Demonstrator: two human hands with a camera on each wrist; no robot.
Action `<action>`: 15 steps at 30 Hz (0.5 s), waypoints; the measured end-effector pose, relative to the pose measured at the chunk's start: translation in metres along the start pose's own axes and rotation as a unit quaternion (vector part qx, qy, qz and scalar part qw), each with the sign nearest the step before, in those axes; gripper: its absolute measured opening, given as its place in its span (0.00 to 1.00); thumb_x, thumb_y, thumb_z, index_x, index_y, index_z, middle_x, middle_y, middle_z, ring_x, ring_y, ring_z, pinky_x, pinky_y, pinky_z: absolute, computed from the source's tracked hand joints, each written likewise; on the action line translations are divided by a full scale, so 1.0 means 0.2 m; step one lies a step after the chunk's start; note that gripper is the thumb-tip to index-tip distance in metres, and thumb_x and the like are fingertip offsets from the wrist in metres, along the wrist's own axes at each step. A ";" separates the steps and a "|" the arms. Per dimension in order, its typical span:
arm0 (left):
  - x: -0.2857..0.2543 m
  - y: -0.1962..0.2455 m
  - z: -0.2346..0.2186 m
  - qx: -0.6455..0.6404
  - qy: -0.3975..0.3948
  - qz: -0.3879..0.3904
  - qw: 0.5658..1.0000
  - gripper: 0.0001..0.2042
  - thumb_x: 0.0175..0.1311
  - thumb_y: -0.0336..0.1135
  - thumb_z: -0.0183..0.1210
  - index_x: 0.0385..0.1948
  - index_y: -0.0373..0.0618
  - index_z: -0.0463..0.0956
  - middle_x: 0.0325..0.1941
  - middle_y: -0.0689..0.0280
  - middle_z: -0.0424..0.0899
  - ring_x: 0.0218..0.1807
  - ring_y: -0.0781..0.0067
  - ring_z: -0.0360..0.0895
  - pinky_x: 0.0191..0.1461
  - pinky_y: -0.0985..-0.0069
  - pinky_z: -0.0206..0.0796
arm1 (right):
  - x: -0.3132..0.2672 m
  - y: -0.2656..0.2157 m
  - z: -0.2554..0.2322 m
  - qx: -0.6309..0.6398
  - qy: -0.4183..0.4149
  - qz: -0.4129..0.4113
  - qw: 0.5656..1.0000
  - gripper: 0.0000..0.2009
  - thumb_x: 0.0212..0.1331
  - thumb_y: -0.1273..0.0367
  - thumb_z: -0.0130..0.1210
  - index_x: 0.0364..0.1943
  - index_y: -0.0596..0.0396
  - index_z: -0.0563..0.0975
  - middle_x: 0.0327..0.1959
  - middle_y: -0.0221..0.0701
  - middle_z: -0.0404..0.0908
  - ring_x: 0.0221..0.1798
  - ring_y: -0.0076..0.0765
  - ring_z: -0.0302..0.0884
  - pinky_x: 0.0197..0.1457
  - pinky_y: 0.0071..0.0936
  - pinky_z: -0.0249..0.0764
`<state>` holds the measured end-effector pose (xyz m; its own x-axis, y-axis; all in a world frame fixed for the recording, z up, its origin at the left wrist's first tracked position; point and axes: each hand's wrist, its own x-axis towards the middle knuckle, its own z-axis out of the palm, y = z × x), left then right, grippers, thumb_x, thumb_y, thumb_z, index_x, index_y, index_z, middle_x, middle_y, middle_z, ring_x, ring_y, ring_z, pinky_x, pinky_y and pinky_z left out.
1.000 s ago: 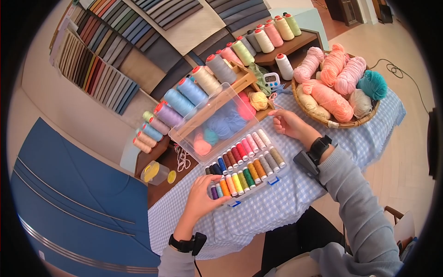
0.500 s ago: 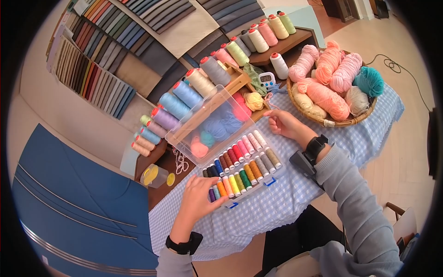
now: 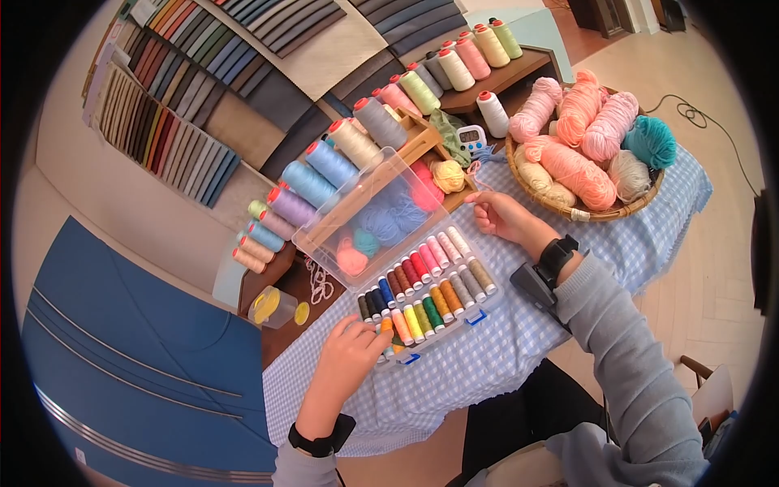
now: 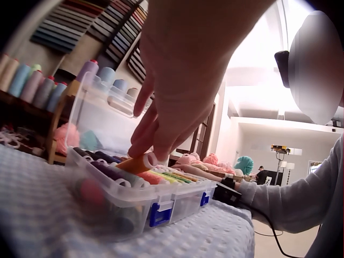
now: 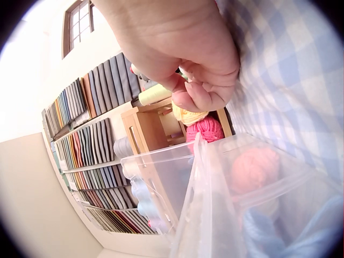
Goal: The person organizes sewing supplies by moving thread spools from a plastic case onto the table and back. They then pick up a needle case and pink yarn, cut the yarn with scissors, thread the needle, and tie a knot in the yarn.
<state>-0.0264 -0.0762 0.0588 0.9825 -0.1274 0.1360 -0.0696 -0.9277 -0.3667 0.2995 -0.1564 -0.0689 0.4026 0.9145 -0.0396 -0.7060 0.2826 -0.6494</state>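
A clear plastic case (image 3: pixel 445 336) with blue latches lies open on the checked cloth, holding rows of small thread spools (image 3: pixel 408 273). Its transparent lid (image 3: pixel 318 237) leans up at the back. Over the case's left end, my left hand (image 3: pixel 349 357) pinches an orange thread spool (image 4: pixel 132 163), which sits tilted above its neighbours in the left wrist view. Beyond the case's far right corner my right hand (image 3: pixel 510 219) rests low by the cloth with loosely curled fingers. Nothing shows in its grasp. Close to it are yellow yarn (image 3: pixel 448 176) and pink yarn (image 5: pixel 205 130).
A wicker basket (image 3: pixel 580 214) heaped with yarn skeins stands at the right. Large thread cones (image 3: pixel 307 185) line the wooden rack behind the case, beside a small digital timer (image 3: pixel 471 138). At the left is a clear tub (image 3: pixel 274 307) with yellow contents.
The left hand's fingers have drawn in around the orange spool and tilted it up from its row. My right hand keeps its place.
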 end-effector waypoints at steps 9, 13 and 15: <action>0.02 0.00 0.00 -0.066 -0.052 -0.046 0.995 0.12 0.45 0.32 0.59 0.34 0.44 0.74 0.32 0.64 0.76 0.39 0.64 0.73 0.46 0.69 0.63 | 0.01 0.00 -0.01 -0.001 -0.005 -0.003 1.000 0.07 0.61 0.69 0.41 0.38 0.53 0.69 0.15 0.22 0.63 0.16 0.20 0.58 0.17 0.17 0.54; 0.04 0.01 0.00 -0.133 -0.053 -0.111 0.983 0.17 0.46 0.39 0.63 0.38 0.43 0.73 0.37 0.62 0.76 0.41 0.61 0.72 0.45 0.68 0.62 | 0.02 0.01 -0.02 -0.002 -0.015 -0.005 1.000 0.07 0.61 0.69 0.40 0.38 0.54 0.69 0.15 0.22 0.64 0.16 0.20 0.58 0.17 0.17 0.53; 0.04 -0.01 0.03 -0.156 -0.044 -0.119 0.980 0.18 0.45 0.39 0.63 0.38 0.43 0.73 0.37 0.61 0.76 0.42 0.60 0.72 0.45 0.68 0.62 | 0.02 0.01 -0.02 -0.001 -0.016 -0.004 1.000 0.07 0.60 0.69 0.41 0.38 0.54 0.69 0.15 0.22 0.64 0.16 0.20 0.58 0.17 0.17 0.53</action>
<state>-0.0180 -0.0730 0.0548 0.9874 0.1238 0.0988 0.1276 -0.9913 -0.0331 0.3024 -0.1537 -0.0732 0.3885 0.9214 -0.0099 -0.7023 0.2891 -0.6506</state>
